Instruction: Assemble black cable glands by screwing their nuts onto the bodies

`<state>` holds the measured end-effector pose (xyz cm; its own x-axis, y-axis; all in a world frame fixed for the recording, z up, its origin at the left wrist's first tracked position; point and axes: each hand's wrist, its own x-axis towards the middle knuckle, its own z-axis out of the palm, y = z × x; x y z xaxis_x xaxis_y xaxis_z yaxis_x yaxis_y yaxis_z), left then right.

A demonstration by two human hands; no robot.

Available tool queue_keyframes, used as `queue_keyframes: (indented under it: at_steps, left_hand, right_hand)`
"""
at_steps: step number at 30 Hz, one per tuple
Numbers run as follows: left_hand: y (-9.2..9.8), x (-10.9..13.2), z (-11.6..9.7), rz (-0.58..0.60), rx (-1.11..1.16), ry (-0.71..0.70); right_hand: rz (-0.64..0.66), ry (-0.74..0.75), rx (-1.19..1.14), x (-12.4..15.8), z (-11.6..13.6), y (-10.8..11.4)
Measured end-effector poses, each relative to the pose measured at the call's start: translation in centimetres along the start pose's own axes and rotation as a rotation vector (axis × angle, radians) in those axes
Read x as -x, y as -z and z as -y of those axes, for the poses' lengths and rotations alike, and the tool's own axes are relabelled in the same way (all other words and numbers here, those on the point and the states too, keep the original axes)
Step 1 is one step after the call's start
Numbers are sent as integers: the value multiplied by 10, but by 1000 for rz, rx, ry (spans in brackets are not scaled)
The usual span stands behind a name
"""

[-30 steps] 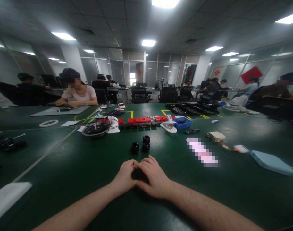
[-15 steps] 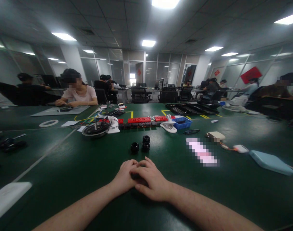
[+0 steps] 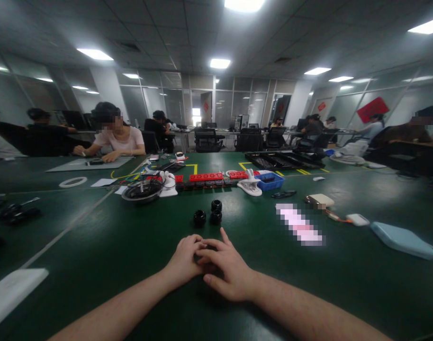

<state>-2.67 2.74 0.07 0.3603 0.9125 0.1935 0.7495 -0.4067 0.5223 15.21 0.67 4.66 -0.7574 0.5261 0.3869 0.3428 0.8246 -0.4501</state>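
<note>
My left hand (image 3: pixel 185 258) rests just above the green table, its fingers curled inward and partly hidden. Whatever it may hold cannot be made out. Touching it from the right is my right hand (image 3: pixel 230 270), with fingers spread apart, the little finger raised, and nothing visibly gripped. Three glossy black round pieces with hollow tops lie just beyond both hands: one on the left (image 3: pixel 199 218), one at the back (image 3: pixel 216 205) and one in front of that (image 3: pixel 215 217).
Red strips (image 3: pixel 205 177) run across the table behind, between white clamps (image 3: pixel 250 183). Beside them are a blue bin (image 3: pixel 270 181) and a round tray of cables (image 3: pixel 142 190). A light blue case (image 3: pixel 403 240) lies right. A co-worker (image 3: pixel 117 135) sits across at left.
My right hand's fingers have spread and lifted slightly away from my left hand, which stays in place. The co-worker's hands across the table have moved apart.
</note>
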Motion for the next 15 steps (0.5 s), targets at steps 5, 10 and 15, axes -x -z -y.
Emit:
queue_keyframes:
  at_steps: [5,10,15]
  left_hand:
    - [3,-1,-3,-43,-9,40]
    - [10,-1,-11,-36,-19,96]
    - [8,-1,-8,-61,-41,102]
  right_hand:
    - [-43,-15,27,1,-3,-1]
    - [-90,-74,35,2,-5,-3]
    - [-175,-128,81,0,-8,-5]
